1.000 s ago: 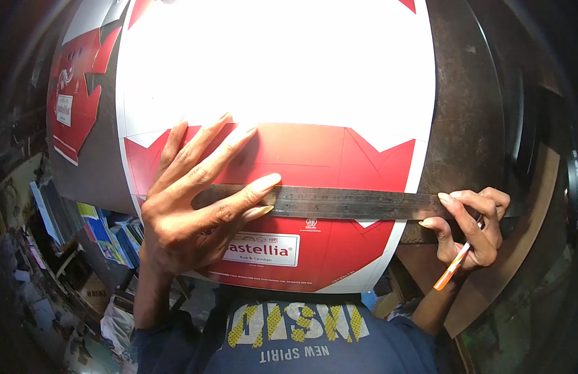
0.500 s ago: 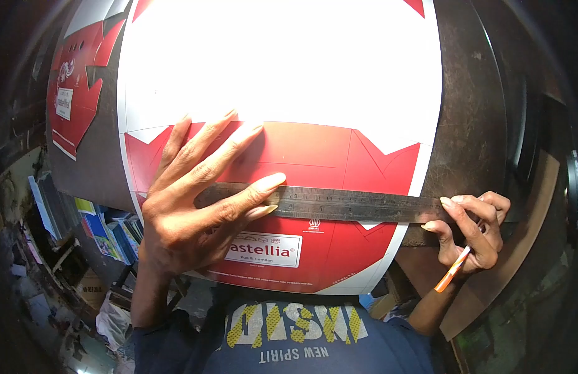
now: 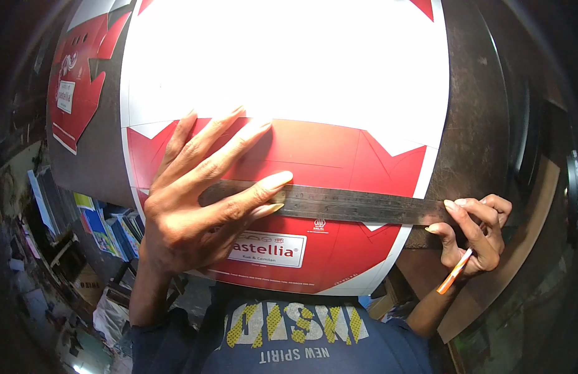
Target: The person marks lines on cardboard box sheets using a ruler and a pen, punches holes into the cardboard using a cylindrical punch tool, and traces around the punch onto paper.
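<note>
A long metal ruler point(image 3: 357, 205) lies across the lower red part of a large printed sheet point(image 3: 382, 168), above a label reading "astellia". My left hand point(image 3: 183, 215) presses on the ruler and the sheet, palm down with fingers spread; its thumb lies over the ruler. At the ruler's right end is my right hand point(image 3: 479, 230), its index fingertip touching the ruler's end and its thumb just below. An orange and white pen-like tool point(image 3: 453, 274) is held in the curled fingers of that hand, slanting down to the left. The ruler's left end is hidden.
A cut red cardboard piece point(image 3: 83, 93) lies at the upper left on the dark table point(image 3: 473, 112). Books point(image 3: 111, 227) stand below the table's left edge, with a plastic bag point(image 3: 111, 318) lower down. A brown board point(image 3: 507, 262) slants at the right.
The sheet, the ruler and both hands appear slightly further right in the view. Both hands keep much the same pose on the ruler.
</note>
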{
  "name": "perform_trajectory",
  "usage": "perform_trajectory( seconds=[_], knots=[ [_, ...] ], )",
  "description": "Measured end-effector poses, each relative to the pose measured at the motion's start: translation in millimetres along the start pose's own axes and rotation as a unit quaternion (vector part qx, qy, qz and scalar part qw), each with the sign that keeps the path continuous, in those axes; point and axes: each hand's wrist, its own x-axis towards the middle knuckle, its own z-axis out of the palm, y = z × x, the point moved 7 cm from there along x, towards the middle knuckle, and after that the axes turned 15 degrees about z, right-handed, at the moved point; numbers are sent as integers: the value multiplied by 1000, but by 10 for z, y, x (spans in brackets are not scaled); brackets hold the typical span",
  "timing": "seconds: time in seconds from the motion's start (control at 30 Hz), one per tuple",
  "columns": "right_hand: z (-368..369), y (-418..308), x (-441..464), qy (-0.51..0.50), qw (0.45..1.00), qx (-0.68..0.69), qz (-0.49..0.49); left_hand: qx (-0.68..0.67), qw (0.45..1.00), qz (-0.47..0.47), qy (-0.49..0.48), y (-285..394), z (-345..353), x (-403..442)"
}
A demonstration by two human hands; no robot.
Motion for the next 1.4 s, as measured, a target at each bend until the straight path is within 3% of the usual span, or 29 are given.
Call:
perform_trajectory(
  seconds=[0.4,0.47,0.5,0.53,0.57,0.6,0.67,0.73,0.8,0.83,0.9,0.97,1.17,1.23,1.4],
  knots=[
    [-16,-86,81,-36,999,0,1,13,1000,-15,-20,-51,11,-99],
    [-114,-12,134,10,996,43,71,25,999,-27,-22,-53,10,-114],
    [-203,46,104,46,983,135,118,32,998,-41,-21,-45,12,-118],
    [-280,78,85,88,957,231,153,37,998,-52,-22,-14,-4,-132],
    [-312,154,30,134,884,377,241,42,997,-56,-20,10,-7,-130],
    [-341,61,142,131,891,348,259,42,997,-64,-15,22,-12,-128],
    [-15,-213,314,-49,838,497,218,38,997,-66,-3,27,9,-154],
    [360,-558,392,-144,788,554,226,46,996,-77,-3,41,11,-168],
    [531,-713,421,-199,823,460,268,53,994,-90,-6,72,1,-170],
    [625,-841,475,-178,800,496,288,51,992,-118,-1,89,3,-173],
    [754,-838,433,-171,816,486,263,49,988,-148,6,101,-10,-206],
    [804,-916,546,-200,867,431,154,20,985,-170,9,81,12,-244],
    [1020,-752,448,-205,796,511,251,27,983,-182,0,110,50,-220],
    [984,-785,456,-181,817,516,183,18,981,-196,0,137,34,-207],
    [975,-784,452,-153,820,532,145,20,974,-223,28,187,60,-235]
  ],
)
